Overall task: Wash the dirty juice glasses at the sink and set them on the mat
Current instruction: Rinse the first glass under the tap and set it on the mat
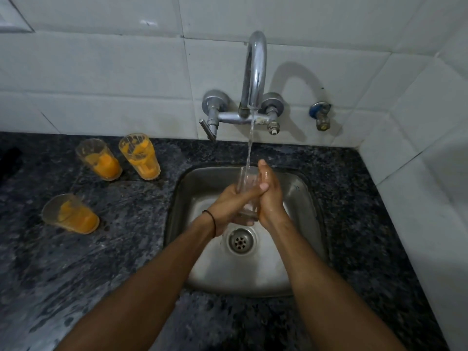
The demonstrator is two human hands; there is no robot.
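Back wall: large glossy white tiles (101, 72), thin grey grout lines, small scuff near the top centre.
Right wall: same white tiles (430, 173), meets the back wall in a corner.
Countertop: dark speckled granite (76, 274), black-grey, dull sheen on the left part, runs up to both walls.
Tap: chrome wall-mounted mixer (255, 72), tall gooseneck spout, two round wall flanges, lever handle (209, 127) on the left hanging down.
Valve: small brass-coloured cock with a blue cap (321, 117), on the back wall right of the tap.
Top-left corner: pale framed panel (10, 19), maybe a switch plate, too cropped to tell.
Light: dim; arched spout shadow (296, 79) on the tiles right of the tap.
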